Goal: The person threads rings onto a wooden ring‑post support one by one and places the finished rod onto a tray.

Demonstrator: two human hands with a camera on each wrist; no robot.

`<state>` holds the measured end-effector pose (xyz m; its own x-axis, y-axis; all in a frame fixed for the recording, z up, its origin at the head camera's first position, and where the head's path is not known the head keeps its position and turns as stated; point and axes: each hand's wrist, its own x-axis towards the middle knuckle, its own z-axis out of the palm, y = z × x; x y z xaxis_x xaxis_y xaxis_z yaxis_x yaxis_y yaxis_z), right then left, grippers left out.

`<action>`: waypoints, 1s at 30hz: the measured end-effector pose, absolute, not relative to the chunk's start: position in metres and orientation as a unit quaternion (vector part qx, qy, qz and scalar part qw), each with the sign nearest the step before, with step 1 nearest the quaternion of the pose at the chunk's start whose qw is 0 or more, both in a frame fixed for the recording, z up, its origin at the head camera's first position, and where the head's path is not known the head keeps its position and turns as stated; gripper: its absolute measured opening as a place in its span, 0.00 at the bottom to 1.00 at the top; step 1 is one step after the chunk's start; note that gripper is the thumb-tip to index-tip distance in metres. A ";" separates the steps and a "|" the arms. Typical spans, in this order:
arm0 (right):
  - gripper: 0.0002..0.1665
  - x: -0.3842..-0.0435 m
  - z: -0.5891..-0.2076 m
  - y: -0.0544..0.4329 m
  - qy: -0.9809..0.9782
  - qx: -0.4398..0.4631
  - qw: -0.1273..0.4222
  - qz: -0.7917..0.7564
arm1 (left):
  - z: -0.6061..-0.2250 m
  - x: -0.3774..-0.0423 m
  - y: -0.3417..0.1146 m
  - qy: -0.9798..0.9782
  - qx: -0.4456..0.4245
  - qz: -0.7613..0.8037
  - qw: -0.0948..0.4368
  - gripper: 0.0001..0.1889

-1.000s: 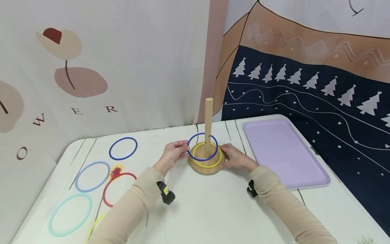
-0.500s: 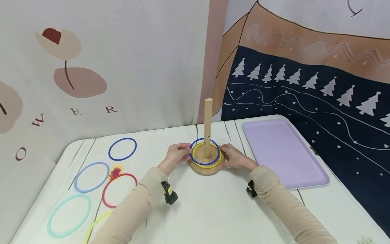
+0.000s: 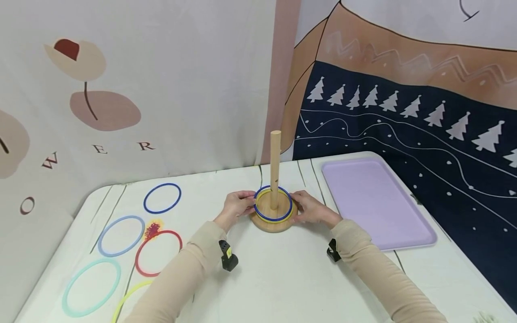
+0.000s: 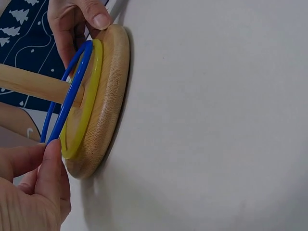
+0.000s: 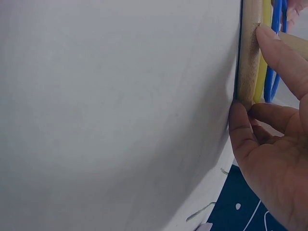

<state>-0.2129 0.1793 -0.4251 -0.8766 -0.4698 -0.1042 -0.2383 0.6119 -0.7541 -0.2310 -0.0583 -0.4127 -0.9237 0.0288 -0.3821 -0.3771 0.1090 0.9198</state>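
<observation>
In the head view my left hand (image 3: 235,206) pinches the left side of a blue ring (image 4: 72,91) between thumb and fingers. That ring goes around the upright wooden peg (image 3: 275,161) of a ring-toss stand. The left wrist view shows it a little above a yellow ring (image 4: 90,101), which lies around the peg on the round wooden base (image 4: 113,82). My right hand (image 3: 308,207) grips the base's right edge, thumb on its near rim and fingers at the far side, as the right wrist view shows. The base rests on the table.
Several loose rings lie on the left: dark blue (image 3: 159,212), light blue (image 3: 99,240), red (image 3: 136,258), turquoise (image 3: 120,273) and yellow (image 3: 125,298). My left sleeve covers part of the yellow one. A purple tray (image 3: 375,202) lies on the right, and printed cloth hangs behind the table.
My left hand has lowered the blue ring along the peg and slightly to the right, closer to the yellow ring. The right hand has stayed on the base.
</observation>
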 end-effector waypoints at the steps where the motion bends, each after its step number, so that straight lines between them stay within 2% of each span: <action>1: 0.50 -0.213 -0.425 0.179 0.886 -0.201 0.146 -0.391 | -0.413 -0.231 -0.058 0.730 -0.119 0.655 0.154 0.14; 30: 0.50 -0.212 -0.424 0.180 0.891 -0.188 0.145 -0.386 | -0.422 -0.228 -0.055 0.798 -0.080 0.587 0.112 0.10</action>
